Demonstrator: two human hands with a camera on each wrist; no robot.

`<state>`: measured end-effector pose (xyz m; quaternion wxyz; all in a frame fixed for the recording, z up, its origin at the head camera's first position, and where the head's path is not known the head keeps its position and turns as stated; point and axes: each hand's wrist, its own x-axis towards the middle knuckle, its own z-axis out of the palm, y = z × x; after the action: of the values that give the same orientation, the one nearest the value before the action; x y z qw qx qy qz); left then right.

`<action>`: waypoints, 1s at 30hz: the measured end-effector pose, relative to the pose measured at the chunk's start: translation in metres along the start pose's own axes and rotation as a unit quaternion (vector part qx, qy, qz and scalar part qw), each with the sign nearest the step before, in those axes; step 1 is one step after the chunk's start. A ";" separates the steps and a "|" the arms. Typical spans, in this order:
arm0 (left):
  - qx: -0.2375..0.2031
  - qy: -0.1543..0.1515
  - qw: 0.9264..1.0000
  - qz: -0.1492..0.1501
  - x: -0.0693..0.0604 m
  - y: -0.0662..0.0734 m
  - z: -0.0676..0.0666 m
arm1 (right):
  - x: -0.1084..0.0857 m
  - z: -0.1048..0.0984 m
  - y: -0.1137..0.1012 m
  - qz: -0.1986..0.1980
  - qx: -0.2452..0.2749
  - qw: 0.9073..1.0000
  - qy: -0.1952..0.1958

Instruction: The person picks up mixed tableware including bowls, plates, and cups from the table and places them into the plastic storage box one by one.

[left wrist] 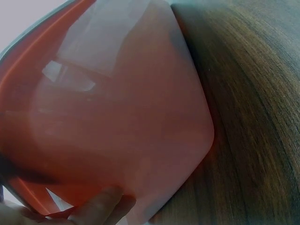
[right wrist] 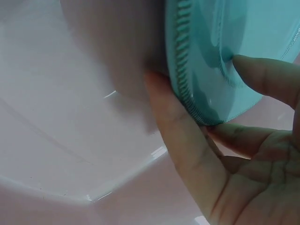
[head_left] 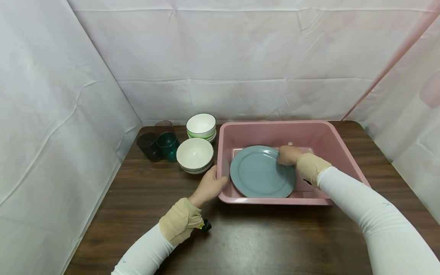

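Observation:
Inside the pink basin (head_left: 323,133) lies a blue-grey plate (head_left: 261,172), its left side close to the basin's left wall. My right hand (head_left: 288,155) reaches into the basin and grips the plate's right edge. In the right wrist view the thumb is over the face of the plate (right wrist: 211,61) and the other fingers are at its rim and underside. With my left hand (head_left: 210,184) I hold the basin's front left corner, thumb over the rim. The left wrist view shows the fingers (left wrist: 101,204) against the basin's outer wall (left wrist: 136,108).
Left of the basin stand two stacks of bowls, a white-and-green stack (head_left: 201,126) behind a cream stack (head_left: 194,154). Several dark and teal cups (head_left: 167,146) cluster farther left. White curtains (head_left: 220,65) rise behind the wooden table (head_left: 148,202).

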<state>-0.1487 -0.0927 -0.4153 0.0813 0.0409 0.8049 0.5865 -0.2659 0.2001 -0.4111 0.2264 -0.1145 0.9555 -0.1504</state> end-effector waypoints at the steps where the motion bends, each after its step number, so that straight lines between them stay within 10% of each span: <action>1: 0.000 0.000 1.000 0.000 0.000 0.000 0.000 | 0.000 0.000 0.000 -0.002 -0.003 1.000 0.001; 17: -0.005 -0.007 1.000 0.008 0.001 -0.004 0.000 | -0.008 -0.015 -0.010 -0.017 -0.018 1.000 0.019; 30: -0.012 -0.011 1.000 0.008 0.002 -0.006 0.000 | -0.064 -0.062 -0.042 -0.089 0.032 0.988 0.119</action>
<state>-0.1504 -0.0943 -0.4209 0.0862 0.0525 0.7967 0.5959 -0.2332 0.1937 -0.3186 0.1006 -0.1734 0.9562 -0.2132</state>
